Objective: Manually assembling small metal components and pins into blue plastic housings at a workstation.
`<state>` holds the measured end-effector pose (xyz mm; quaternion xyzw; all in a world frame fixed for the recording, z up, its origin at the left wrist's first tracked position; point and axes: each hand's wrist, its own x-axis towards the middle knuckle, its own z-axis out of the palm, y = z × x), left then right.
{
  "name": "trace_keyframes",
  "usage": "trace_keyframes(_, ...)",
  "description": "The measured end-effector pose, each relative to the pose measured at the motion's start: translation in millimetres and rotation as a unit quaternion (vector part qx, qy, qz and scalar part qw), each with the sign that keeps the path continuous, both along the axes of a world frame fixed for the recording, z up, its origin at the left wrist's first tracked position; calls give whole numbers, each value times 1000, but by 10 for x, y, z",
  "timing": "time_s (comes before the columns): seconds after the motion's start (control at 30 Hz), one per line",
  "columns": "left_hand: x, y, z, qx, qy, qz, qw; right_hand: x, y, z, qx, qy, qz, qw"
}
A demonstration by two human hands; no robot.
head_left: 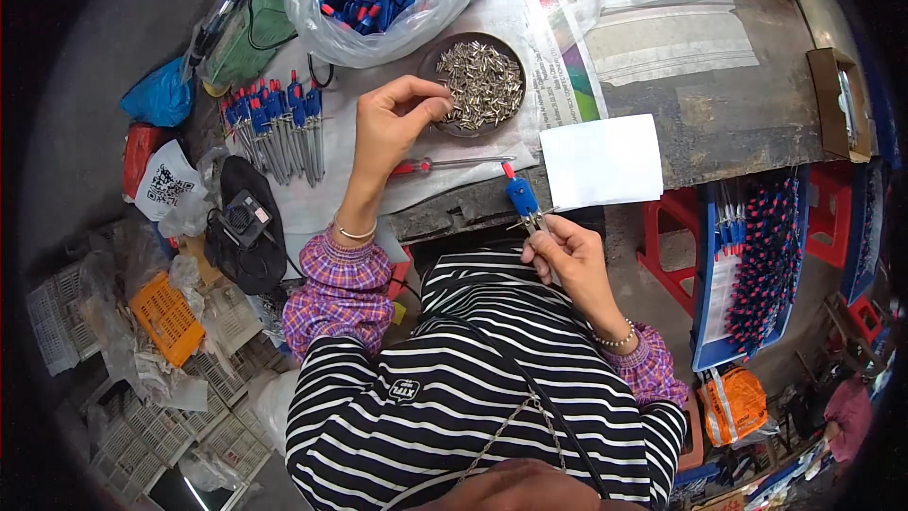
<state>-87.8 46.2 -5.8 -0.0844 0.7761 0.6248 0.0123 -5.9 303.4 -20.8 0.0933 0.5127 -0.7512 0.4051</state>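
The left hand (386, 123), fingers nearly together at eight o'clock on the brown dish (431, 66), whether gripping I cannot tell, should take metal pins (484, 85) singly, while the right hand (570, 257) steadily grips the blue tool (521, 197) beyond the dish's five o'clock.

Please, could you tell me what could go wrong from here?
The left grip is at the dish of pins; a knock might spill them. The right grip holds the blue tool by the edge of the table, so a slip could drop it. The screwdriver lies near that edge and might roll off.
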Motion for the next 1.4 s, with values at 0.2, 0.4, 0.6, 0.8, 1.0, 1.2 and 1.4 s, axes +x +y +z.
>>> trace_keyframes(0.2,-41,58,34,-133,21,-31,990,-2,-2,4,-1,-4,-2,1000)
trace_keyframes(0.4,-16,106,1,-219,100,-36,970,0,-2,-4,-3,5,-2,1000)
trace_keyframes(0.6,56,161,143,17,-44,-66,997,7,-2,-6,-1,0,-24,1000)
trace_keyframes(0.8,350,455,164,95,-95,-152,979,6,-35,7,12,13,-41,999)
trace_keyframes(1.0,388,579,165,-21,-8,-168,986,31,-39,17,31,64,-53,996)
trace_keyframes(1.2,424,616,195,-73,12,-165,984,32,-30,58,37,59,-22,997)
trace_keyframes(1.4,447,646,216,-105,40,-163,980,38,-41,164,87,135,-16,987)
